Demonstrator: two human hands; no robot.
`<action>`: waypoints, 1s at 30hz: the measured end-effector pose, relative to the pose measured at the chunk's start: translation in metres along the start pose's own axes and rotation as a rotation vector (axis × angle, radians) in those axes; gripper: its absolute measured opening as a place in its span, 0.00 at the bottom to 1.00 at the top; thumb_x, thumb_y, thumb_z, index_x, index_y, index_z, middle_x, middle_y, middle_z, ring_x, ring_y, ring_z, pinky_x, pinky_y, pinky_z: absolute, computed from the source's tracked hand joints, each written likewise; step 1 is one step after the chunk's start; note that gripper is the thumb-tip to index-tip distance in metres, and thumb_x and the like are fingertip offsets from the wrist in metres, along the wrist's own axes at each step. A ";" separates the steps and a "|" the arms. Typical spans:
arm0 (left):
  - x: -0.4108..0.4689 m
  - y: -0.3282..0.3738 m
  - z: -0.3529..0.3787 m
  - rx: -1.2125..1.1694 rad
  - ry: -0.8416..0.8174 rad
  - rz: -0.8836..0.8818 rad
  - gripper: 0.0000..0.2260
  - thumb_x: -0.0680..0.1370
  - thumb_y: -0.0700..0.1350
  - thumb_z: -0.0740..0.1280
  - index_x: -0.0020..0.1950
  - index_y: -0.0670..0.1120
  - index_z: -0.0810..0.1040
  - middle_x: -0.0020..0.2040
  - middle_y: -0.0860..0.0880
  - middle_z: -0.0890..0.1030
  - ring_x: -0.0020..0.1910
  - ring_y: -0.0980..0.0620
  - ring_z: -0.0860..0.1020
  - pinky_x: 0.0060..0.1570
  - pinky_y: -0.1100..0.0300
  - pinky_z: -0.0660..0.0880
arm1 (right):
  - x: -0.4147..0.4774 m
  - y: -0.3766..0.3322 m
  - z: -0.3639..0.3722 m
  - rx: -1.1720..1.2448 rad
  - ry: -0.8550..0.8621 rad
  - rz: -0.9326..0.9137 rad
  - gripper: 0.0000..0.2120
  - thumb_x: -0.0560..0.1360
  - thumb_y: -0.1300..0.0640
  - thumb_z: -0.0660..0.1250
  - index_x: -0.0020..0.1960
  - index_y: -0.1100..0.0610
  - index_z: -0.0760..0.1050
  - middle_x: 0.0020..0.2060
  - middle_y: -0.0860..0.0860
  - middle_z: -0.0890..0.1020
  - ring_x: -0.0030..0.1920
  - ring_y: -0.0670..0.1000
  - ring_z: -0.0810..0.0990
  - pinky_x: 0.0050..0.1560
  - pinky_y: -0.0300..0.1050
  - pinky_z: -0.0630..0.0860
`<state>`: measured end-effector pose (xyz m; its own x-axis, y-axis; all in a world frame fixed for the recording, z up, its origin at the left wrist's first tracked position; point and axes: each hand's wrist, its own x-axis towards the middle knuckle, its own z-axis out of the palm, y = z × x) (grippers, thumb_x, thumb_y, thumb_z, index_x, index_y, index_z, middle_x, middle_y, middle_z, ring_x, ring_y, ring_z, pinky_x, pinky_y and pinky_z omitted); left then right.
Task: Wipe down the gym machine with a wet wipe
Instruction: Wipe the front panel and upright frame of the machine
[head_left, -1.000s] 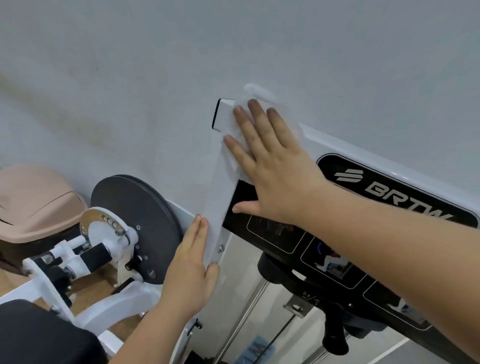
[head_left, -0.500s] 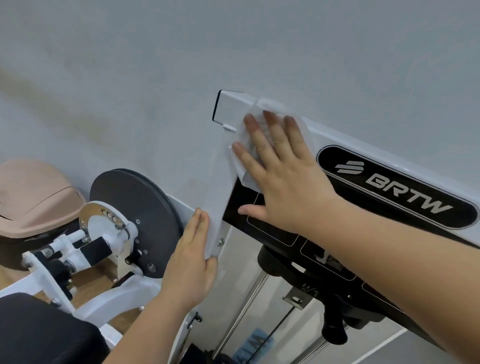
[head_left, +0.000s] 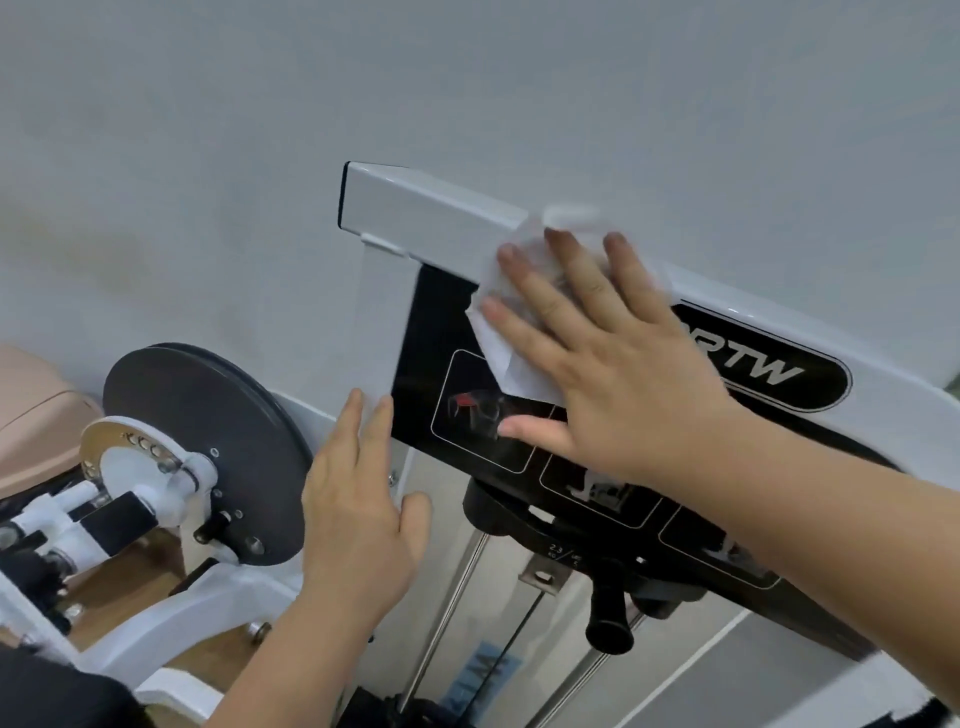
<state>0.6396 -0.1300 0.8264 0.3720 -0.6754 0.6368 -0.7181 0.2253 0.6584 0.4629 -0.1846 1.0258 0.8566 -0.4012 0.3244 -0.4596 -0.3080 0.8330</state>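
A pale grey wall (head_left: 208, 130) fills the upper half of the frame. Against it stands the white gym machine (head_left: 431, 218), its top beam slanting from the upper centre down to the right edge. Under the beam runs a black instruction panel (head_left: 431, 338) with outlined diagrams, and a black oval logo plate (head_left: 779, 369) sits on the beam at the right. A dark round disc (head_left: 208, 441) stands at the middle left, with a pink lid (head_left: 36, 410) at the left edge beyond it.

The right hand (head_left: 623, 374) lies flat in the centre right, fingers straight and spread, pressing the wet wipe (head_left: 504, 353) against the beam and the top of the panel. The left hand (head_left: 358, 519), lower centre, rests with straight fingers against the machine's white upright and grips nothing. The wipe is white and creased, showing around the right fingertips. A black knob (head_left: 608, 618) hangs below the panel.
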 end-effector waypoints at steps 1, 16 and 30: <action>0.002 0.010 0.001 -0.018 0.012 0.051 0.34 0.74 0.47 0.60 0.81 0.43 0.62 0.82 0.40 0.60 0.79 0.40 0.62 0.73 0.38 0.65 | -0.004 0.005 -0.003 -0.002 -0.009 0.044 0.46 0.77 0.23 0.44 0.85 0.51 0.45 0.83 0.59 0.42 0.82 0.65 0.38 0.81 0.64 0.37; 0.003 0.047 0.033 -0.112 0.023 0.079 0.35 0.75 0.38 0.59 0.83 0.45 0.58 0.85 0.50 0.50 0.84 0.48 0.48 0.81 0.44 0.50 | -0.055 0.025 0.010 0.016 0.031 -0.060 0.43 0.81 0.27 0.44 0.84 0.55 0.48 0.83 0.60 0.48 0.83 0.62 0.45 0.82 0.61 0.40; 0.004 0.141 0.020 -0.034 -0.035 0.110 0.35 0.75 0.48 0.55 0.84 0.49 0.54 0.85 0.49 0.50 0.83 0.54 0.48 0.78 0.35 0.53 | -0.120 0.066 0.016 0.012 0.063 -0.176 0.46 0.81 0.30 0.46 0.83 0.61 0.38 0.83 0.59 0.40 0.83 0.58 0.37 0.80 0.58 0.33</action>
<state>0.5277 -0.1149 0.9138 0.2706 -0.6694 0.6919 -0.7332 0.3224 0.5987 0.3262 -0.1707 1.0349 0.9370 -0.2852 0.2020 -0.3038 -0.3792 0.8740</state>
